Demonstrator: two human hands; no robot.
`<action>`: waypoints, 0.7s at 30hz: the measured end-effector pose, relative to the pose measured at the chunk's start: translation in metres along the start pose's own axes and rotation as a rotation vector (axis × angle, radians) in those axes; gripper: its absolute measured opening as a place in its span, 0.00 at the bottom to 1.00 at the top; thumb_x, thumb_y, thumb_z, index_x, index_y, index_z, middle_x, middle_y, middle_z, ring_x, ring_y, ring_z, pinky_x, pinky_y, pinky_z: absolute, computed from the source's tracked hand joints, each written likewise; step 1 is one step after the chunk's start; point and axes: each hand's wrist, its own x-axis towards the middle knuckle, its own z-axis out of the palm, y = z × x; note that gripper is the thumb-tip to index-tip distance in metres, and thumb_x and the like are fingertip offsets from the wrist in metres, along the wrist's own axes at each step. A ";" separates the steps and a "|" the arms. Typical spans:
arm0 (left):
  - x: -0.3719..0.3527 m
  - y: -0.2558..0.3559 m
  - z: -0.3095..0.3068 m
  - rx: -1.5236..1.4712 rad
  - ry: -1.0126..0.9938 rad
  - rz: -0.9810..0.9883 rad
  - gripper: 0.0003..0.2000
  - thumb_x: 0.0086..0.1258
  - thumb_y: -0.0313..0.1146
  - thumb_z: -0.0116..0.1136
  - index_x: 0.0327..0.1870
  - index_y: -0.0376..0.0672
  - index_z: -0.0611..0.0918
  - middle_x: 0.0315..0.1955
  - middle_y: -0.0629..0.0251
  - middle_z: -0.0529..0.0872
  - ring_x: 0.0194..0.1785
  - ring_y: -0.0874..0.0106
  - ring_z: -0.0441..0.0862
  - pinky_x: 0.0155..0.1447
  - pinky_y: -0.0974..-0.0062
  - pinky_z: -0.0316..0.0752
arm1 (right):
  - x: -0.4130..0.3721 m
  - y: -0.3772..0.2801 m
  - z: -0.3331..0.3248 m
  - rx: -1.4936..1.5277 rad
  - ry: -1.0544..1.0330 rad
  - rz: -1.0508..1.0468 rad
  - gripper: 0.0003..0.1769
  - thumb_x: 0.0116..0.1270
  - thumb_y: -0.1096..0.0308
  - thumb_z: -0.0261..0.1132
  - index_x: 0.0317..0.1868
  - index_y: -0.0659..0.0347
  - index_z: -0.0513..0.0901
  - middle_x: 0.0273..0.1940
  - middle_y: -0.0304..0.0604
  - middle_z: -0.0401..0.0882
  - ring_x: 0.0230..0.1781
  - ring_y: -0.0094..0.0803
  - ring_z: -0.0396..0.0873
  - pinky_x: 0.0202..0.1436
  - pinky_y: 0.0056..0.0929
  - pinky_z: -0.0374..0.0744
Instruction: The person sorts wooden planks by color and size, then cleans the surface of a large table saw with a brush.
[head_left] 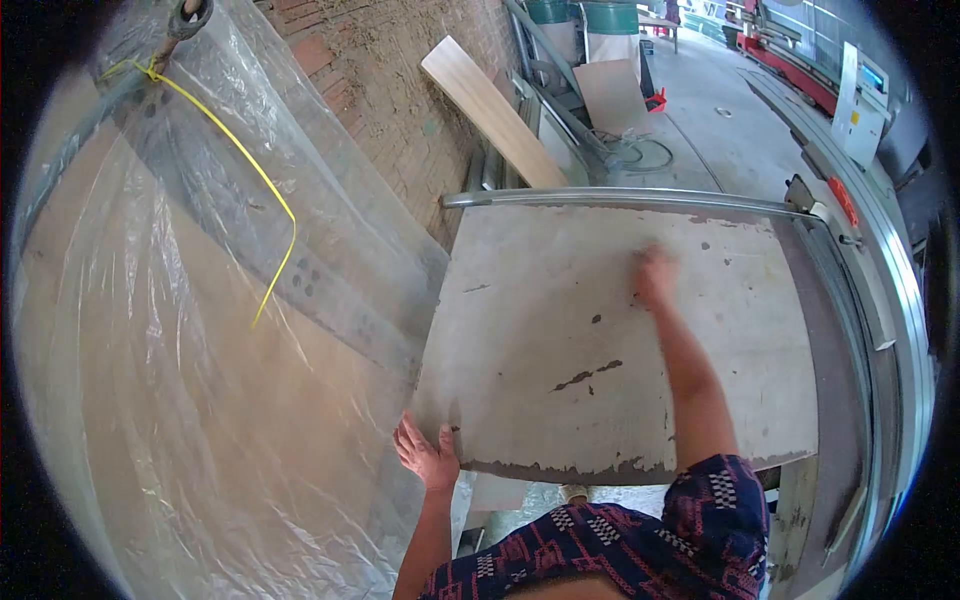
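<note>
"Head view: where is the worn board [530, 300]?"

"Flat before the person, a metal bar [640, 198] along its far edge. Dark chips mark its pale surface."

"And the hands?"

"The left hand [428, 460] touches the near left corner, fingers spread. The right hand [656, 278] is at the far part, right of centre, too blurred to tell if it is pinching anything."

"Around them?"

"Clear plastic sheeting [200, 400] and a yellow cord [293, 222] to the left; beyond, a plank [495, 115] slants near a brick wall [370, 70]."

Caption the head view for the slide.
Bare left hand at the near-left corner of a worn, pale rectangular board; blurred bare right hand over its far half.
</note>
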 end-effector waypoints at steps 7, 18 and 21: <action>0.001 -0.003 0.000 -0.020 0.028 0.082 0.36 0.62 0.51 0.53 0.68 0.42 0.57 0.62 0.50 0.62 0.66 0.48 0.53 0.66 0.50 0.50 | -0.090 -0.312 0.057 1.115 -0.456 -0.511 0.13 0.62 0.72 0.56 0.47 0.61 0.76 0.37 0.42 0.78 0.40 0.38 0.76 0.45 0.38 0.74; 0.003 0.001 -0.003 -0.016 0.004 0.079 0.37 0.63 0.54 0.51 0.67 0.40 0.58 0.62 0.51 0.63 0.66 0.46 0.53 0.66 0.49 0.49 | 0.020 -0.202 0.003 1.155 -0.319 -0.009 0.16 0.69 0.62 0.50 0.47 0.64 0.78 0.43 0.47 0.80 0.45 0.33 0.76 0.49 0.35 0.73; 0.003 -0.006 0.003 0.007 0.009 0.114 0.36 0.63 0.54 0.51 0.66 0.40 0.58 0.61 0.49 0.64 0.65 0.45 0.54 0.65 0.49 0.50 | 0.076 -0.075 -0.006 0.929 0.139 0.165 0.17 0.68 0.68 0.50 0.53 0.61 0.76 0.50 0.53 0.77 0.50 0.42 0.76 0.52 0.36 0.72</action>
